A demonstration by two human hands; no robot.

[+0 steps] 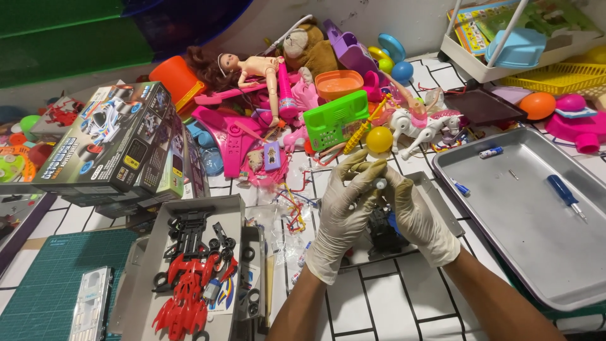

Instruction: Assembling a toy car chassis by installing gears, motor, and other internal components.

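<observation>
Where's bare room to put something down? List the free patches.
Most of the metal tray, below the blue screwdriver. White tiled surface near the wrists. Green cutting mat, left. Crowded: the toy pile beyond the hands.

Toy repair workbench (heaped toys (297, 95))

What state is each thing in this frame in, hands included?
left hand: gloved, fingers pinching a small white part
right hand: gloved, closed around a dark toy piece
metal tray: lying flat, holding a blue screwdriver
open box: lid off, red and black parts inside
kit box: closed, stacked on another
doll: lying on the toy pile
</observation>
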